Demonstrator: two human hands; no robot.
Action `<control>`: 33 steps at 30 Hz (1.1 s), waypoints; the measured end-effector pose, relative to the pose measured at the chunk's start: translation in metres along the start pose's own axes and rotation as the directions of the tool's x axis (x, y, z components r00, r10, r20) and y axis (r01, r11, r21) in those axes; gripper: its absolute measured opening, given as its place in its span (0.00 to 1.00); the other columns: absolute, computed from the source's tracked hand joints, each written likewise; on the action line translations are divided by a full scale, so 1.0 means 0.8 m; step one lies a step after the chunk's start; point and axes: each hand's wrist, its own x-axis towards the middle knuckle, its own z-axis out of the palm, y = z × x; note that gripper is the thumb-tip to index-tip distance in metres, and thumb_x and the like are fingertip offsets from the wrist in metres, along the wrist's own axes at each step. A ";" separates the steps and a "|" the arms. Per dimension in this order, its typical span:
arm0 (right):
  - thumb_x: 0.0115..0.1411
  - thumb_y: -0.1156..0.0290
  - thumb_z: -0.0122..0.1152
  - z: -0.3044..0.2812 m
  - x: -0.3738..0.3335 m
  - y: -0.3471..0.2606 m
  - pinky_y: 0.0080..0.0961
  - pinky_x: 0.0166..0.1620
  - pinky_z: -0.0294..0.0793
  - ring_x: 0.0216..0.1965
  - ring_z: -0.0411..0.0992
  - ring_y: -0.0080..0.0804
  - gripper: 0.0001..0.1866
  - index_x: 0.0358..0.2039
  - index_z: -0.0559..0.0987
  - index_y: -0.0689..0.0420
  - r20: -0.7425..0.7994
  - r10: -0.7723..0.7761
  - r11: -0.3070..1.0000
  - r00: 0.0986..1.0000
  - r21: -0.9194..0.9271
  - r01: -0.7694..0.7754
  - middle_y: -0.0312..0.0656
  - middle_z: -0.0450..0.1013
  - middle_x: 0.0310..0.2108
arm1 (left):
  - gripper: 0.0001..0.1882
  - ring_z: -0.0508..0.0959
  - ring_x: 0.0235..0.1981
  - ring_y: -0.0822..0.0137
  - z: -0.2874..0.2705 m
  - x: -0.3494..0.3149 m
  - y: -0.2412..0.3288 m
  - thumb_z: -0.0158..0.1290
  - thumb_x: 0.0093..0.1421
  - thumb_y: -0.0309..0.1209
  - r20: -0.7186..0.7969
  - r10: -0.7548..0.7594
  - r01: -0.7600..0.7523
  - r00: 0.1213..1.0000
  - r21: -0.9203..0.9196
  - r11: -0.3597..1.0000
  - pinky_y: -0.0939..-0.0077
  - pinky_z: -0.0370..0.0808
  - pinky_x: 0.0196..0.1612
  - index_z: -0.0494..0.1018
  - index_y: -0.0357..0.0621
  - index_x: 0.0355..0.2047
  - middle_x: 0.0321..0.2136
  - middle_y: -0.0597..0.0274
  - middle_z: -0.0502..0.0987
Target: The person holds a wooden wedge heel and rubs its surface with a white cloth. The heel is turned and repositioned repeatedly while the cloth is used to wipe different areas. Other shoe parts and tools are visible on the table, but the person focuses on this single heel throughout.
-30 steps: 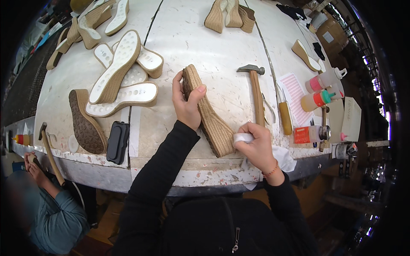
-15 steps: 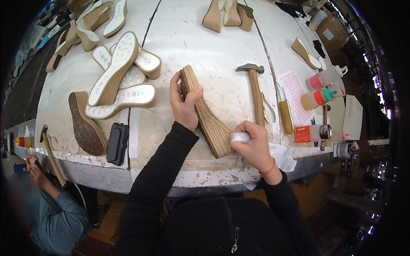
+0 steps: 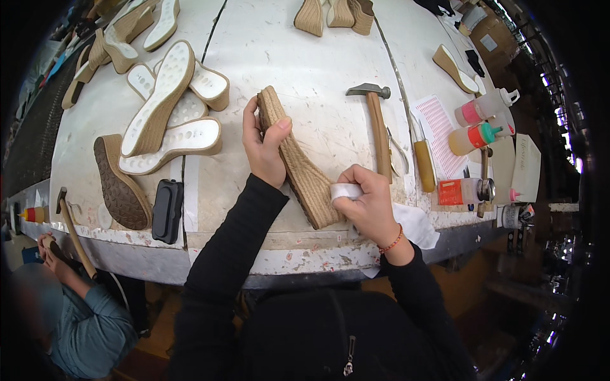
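Head view, the only one: a rope-sided wedge sole point(image 3: 298, 159) was held slantwise over the near part of the white bench point(image 3: 273, 57), heel end toward the worker; whether it rested there I could not tell. The left grip point(image 3: 265, 155) was closed about the narrower end, thumb on the rope side. The right grip point(image 3: 368, 200) was bunched tight on a white wad point(image 3: 345, 192), cloth by its look, at the heel's edge. I judged the step in hand to be wiping that heel side; the next move seemed to call for a firm left hold and short strokes along the rope. Counts: one sole in hand; one tread-up sole point(image 3: 121, 184) at left; at least four white-topped soles point(image 3: 159, 101) in the near heap, overlap hiding the exact number; three wedges point(image 3: 309, 18) at the far side; two hammers point(image 3: 379, 140) plain to see, one ahead of the right grip, one at the near left edge; one yellow-handled tool point(image 3: 424, 166); one black case point(image 3: 167, 209); at least three bottles point(image 3: 470, 138) at right.
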 end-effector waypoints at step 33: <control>0.42 0.74 0.61 -0.013 0.006 -0.007 0.25 0.26 0.69 0.20 0.71 0.35 0.08 0.22 0.73 0.64 0.116 0.066 0.996 0.991 -0.059 -0.059 0.47 0.71 0.18 | 0.37 0.70 0.31 0.72 -0.001 0.004 -0.003 0.54 0.50 0.37 0.019 0.025 -0.025 1.000 0.018 1.000 0.81 0.68 0.34 0.56 0.30 0.57 0.35 0.56 0.70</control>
